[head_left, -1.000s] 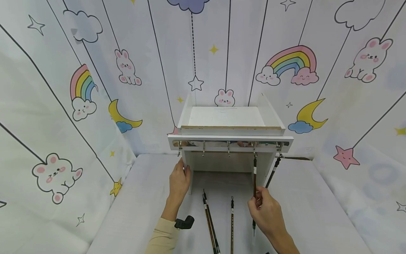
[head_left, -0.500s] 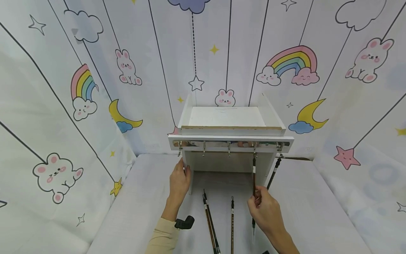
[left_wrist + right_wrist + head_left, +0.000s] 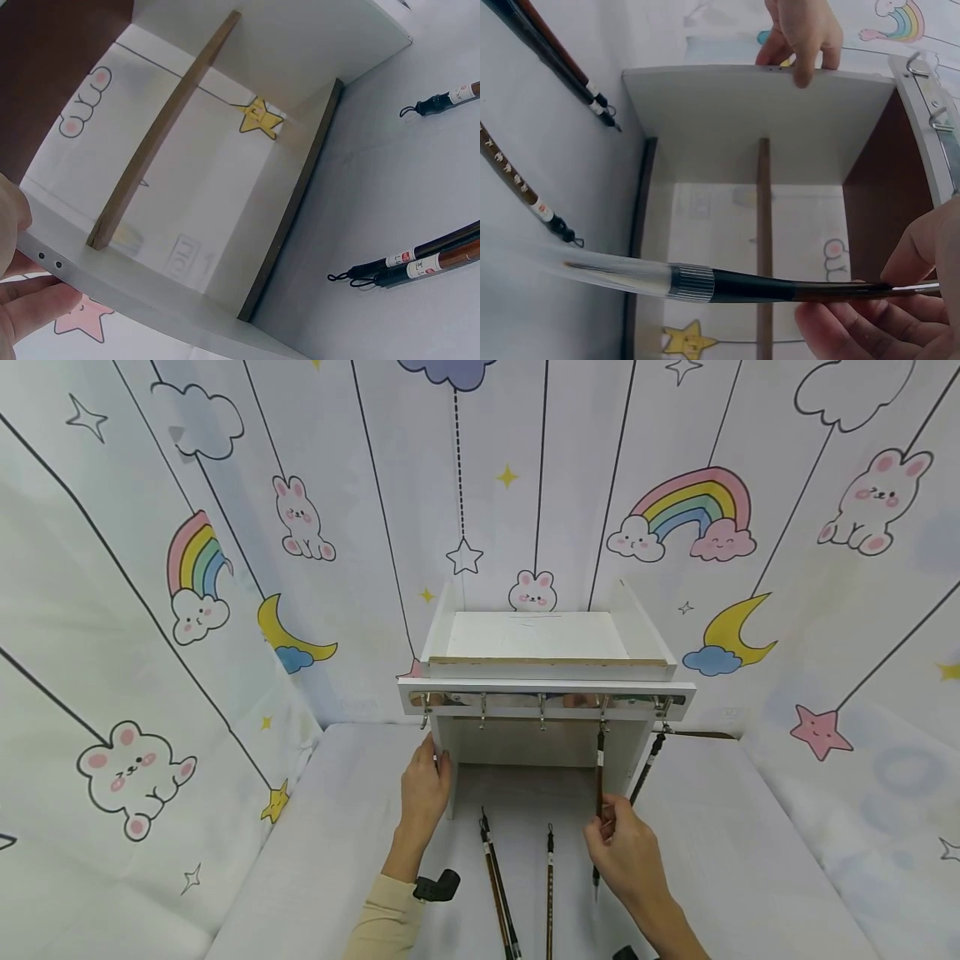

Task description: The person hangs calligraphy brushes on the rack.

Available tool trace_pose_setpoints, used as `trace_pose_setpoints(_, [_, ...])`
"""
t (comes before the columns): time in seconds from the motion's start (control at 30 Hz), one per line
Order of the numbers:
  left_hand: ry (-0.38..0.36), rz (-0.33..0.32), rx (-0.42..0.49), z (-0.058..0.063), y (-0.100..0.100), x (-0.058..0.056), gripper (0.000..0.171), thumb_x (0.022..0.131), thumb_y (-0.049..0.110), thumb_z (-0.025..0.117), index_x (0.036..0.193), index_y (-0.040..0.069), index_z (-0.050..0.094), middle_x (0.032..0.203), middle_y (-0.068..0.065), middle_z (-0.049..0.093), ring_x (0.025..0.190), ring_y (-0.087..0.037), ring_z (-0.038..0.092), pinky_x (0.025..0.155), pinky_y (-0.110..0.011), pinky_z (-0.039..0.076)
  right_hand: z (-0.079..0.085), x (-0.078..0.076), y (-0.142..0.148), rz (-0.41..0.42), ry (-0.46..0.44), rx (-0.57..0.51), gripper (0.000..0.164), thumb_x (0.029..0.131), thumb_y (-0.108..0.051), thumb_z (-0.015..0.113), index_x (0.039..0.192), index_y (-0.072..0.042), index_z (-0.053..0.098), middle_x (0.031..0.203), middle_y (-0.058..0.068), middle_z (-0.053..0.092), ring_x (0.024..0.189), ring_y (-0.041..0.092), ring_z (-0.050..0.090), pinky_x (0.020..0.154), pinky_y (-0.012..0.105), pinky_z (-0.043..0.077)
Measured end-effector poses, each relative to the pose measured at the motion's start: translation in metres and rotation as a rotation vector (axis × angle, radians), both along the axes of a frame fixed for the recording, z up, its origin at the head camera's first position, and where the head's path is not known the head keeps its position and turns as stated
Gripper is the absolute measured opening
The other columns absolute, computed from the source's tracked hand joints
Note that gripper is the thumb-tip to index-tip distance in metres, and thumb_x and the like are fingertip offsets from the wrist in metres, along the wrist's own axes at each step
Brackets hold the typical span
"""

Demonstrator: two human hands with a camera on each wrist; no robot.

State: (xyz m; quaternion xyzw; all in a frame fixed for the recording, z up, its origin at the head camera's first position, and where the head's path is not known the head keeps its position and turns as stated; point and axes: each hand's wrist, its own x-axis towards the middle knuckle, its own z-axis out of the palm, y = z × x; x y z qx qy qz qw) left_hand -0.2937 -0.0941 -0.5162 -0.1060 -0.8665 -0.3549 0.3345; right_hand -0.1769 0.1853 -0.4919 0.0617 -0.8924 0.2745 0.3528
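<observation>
My right hand (image 3: 626, 847) pinches the handle of a brown and black calligraphy brush (image 3: 600, 768) that points downward. Its top loop is right at the fourth hook (image 3: 603, 714) under the front rail of a white wooden rack (image 3: 480, 687). In the right wrist view, a clear cap (image 3: 619, 274) covers the pale bristles of this brush. My left hand (image 3: 425, 789) grips the edge of the rack's left side panel (image 3: 742, 97), thumb on one face and fingers on the other. A second brush (image 3: 647, 768) hangs from the rightmost hook, tilted.
Two brushes (image 3: 495, 885) lie side by side on the white-covered table (image 3: 337, 860), with a single brush (image 3: 550, 885) to their right. Three bare hooks (image 3: 482, 714) are on the left of the rail. A cartoon-printed curtain (image 3: 337, 527) surrounds the table.
My right hand has shifted very slightly up, and the brush's lower end has swung a little left. My left hand and the rack stay in place.
</observation>
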Motion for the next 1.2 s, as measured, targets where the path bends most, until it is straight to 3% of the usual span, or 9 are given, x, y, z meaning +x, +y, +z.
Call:
trace_pose_setpoints(0.4, [0.037, 0.003, -0.001, -0.001, 0.000, -0.001, 0.039, 0.092, 0.010, 0.055, 0.128, -0.005, 0.049, 0.102, -0.023, 0.064, 0.078, -0.029, 0.069, 0.057, -0.035, 0.056, -0.008, -0.011, 0.001, -0.013, 0.004, 0.037, 0.029, 0.072, -0.004, 0.064, 0.100, 0.004, 0.061, 0.070, 0.006, 0.067, 0.056, 0.011, 0.062, 0.045, 0.019, 0.046])
trace_pose_setpoints(0.53, [0.042, 0.002, -0.002, 0.000, 0.000, 0.000, 0.040, 0.092, 0.010, 0.055, 0.128, -0.005, 0.049, 0.101, -0.022, 0.064, 0.076, -0.027, 0.068, 0.056, -0.034, 0.055, -0.008, -0.013, 0.002, -0.025, -0.035, 0.051, 0.025, 0.075, -0.008, 0.064, 0.099, 0.001, 0.062, 0.072, 0.006, 0.069, 0.057, 0.012, 0.064, 0.041, 0.018, 0.040])
trace_pose_setpoints(0.9, [0.031, 0.003, -0.005, 0.002, 0.000, 0.001, 0.039, 0.092, 0.010, 0.055, 0.128, -0.003, 0.049, 0.100, -0.022, 0.064, 0.076, -0.028, 0.068, 0.056, -0.034, 0.055, -0.011, -0.026, 0.005, -0.024, -0.065, 0.054, 0.023, 0.080, -0.007, 0.066, 0.098, 0.005, 0.062, 0.075, 0.012, 0.070, 0.052, 0.009, 0.057, 0.037, 0.013, 0.031])
trace_pose_setpoints(1.2, [0.034, 0.000, 0.001, -0.001, 0.000, 0.000, 0.039, 0.092, 0.010, 0.056, 0.128, -0.003, 0.049, 0.099, -0.021, 0.064, 0.075, -0.026, 0.068, 0.056, -0.032, 0.055, -0.013, -0.037, 0.006, -0.022, -0.085, 0.036, 0.020, 0.082, -0.007, 0.065, 0.097, 0.005, 0.061, 0.075, 0.014, 0.069, 0.051, 0.008, 0.053, 0.039, 0.015, 0.033])
